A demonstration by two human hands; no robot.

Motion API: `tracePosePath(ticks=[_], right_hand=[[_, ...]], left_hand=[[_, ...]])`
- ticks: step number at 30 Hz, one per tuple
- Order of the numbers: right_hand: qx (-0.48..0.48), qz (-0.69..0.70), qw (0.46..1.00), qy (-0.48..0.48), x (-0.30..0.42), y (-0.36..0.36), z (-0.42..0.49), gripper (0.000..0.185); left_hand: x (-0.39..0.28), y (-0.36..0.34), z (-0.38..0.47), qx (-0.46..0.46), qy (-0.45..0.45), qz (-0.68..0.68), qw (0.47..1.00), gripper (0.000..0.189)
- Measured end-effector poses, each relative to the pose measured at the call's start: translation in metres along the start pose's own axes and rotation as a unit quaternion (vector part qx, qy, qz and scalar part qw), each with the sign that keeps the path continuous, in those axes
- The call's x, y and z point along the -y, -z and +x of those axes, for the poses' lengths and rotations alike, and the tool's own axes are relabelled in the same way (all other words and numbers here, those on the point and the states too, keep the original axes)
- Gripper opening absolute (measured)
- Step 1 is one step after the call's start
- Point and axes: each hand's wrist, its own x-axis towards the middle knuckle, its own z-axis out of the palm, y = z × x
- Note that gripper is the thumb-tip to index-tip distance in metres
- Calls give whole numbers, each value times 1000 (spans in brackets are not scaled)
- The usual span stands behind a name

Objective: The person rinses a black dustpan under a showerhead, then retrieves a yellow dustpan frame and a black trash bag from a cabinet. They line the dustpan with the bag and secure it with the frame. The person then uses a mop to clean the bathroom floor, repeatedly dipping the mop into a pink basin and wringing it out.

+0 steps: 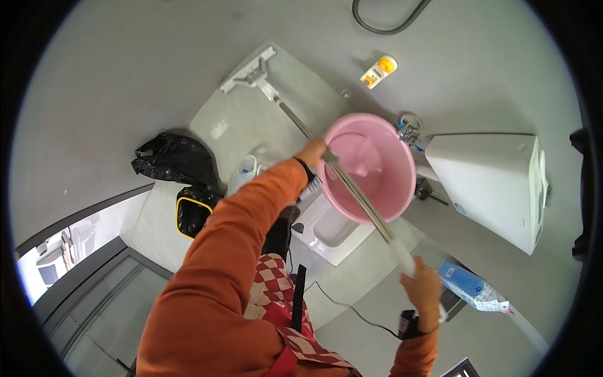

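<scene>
A long metal pole (351, 181) with a white flat mop or squeegee head (248, 70) slants across the view, its head against the floor at the upper left. My left hand (313, 152) grips the pole near its middle joint, beside the rim of a pink plastic tub (367, 122). My right hand (422, 285) is closed round the white grip at the pole's lower end. The pole passes over the tub, which holds a pink object. Below the tub lies a white squat toilet (330, 254), partly covered by it.
Left are a bin with a yellow rim (177, 217), a black plastic bag (174, 158) and a whitish bag (241, 175). Right are a white wall-mounted tank or heater (485, 179) and a blue tissue pack (461, 282). A yellow-and-white holder (379, 71) and a grey hose (387, 31) are above.
</scene>
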Motion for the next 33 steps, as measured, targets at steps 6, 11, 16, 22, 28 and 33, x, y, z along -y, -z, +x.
tracePosePath(ticks=[6, 11, 16, 22, 28, 33], right_hand=[[73, 76, 992, -71, 29, -54, -38, 30], [202, 92, 965, -140, 25, -75, -122, 34], [230, 117, 952, -168, 18, -90, -212, 34], [224, 111, 947, -202, 0, -122, -313, 35], [236, 144, 936, -216, -19, -189, -418, 37], [234, 166, 932, -219, -28, -234, -494, 35]], left_hand=[[20, 1, -32, -153, -18, -6, 988, 22], [98, -3, -88, -120, -8, 163, 979, 37], [180, -9, -144, -113, 6, 124, 986, 42], [264, -25, -207, -107, 32, 127, 986, 39], [370, -27, -264, -133, 14, 112, 985, 41], [443, -19, -300, -114, 77, 166, 976, 44]])
